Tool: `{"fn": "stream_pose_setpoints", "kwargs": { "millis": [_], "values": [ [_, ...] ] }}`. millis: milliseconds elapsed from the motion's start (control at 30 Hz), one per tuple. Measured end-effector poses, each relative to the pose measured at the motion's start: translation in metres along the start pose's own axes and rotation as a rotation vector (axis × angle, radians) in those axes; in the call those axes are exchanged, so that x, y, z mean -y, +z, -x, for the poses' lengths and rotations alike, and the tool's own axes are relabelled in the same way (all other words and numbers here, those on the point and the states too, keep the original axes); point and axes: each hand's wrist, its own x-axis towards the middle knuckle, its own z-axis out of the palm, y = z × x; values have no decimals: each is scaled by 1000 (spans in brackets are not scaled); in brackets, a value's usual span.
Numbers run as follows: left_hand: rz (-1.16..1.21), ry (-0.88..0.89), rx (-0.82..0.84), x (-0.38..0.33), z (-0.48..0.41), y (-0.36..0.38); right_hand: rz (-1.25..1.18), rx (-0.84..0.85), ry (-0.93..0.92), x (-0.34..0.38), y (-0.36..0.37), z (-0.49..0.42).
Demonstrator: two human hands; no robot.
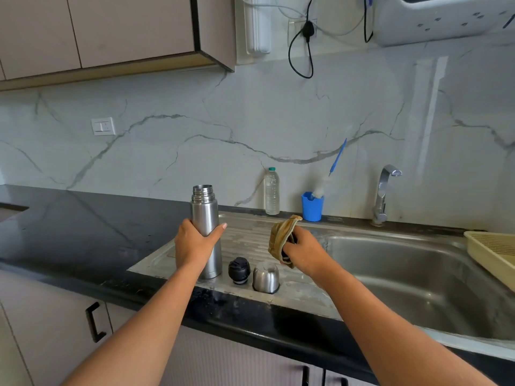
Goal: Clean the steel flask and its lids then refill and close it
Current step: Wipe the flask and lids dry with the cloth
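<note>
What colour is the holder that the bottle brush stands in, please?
Bright blue; the holder shows in the head view, behind the drainboard.

I note a black stone countertop running along a white marble-veined backsplash. A steel sink is set into it, with a chrome tap at its back edge. A cream plastic basket sits tilted on the sink's right rim. Against the wall stands a clear plastic water bottle; just beside it is a blue cup holding a blue-handled bottle brush. A white wall switch is at left, a black cable hangs above, and grey upper cabinets fill the top left.
</note>
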Motion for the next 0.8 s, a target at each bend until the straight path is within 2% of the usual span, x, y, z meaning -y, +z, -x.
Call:
{"fn": "stream_pose_setpoints", "kwargs": {
  "millis": [200,300,333,400,433,467,500,567,600,800],
  "values": [
    [20,41,12,-1,5,-3,5,-6,-4,4,-4,6],
    [-110,74,-1,-5,15,-8,6,-7,3,6,-7,8],
    [-189,137,-57,-7,21,-11,4,-8,3,7,-8,9],
    [-315,398,-170,-12,33,-15,-7,-8,-1,9,-9,12],
    [-355,533,-145,-16,37,-15,-11,-9,-4,10,-9,13],
    [-371,626,-23,-20,39,-16,-14,-10,-7,10,-9,15],
    [-390,658,167,-23,40,-17,-12,-13,-7,10,-9,17],
    [-492,628,530,-29,38,-16,-12,-21,-8,11,-9,21],
    [-546,619,624,-32,37,-14,-14,-24,-10,11,-9,23],
    [-832,507,844,-46,31,5,24,-26,-11,10,-16,30]
  ]
}}
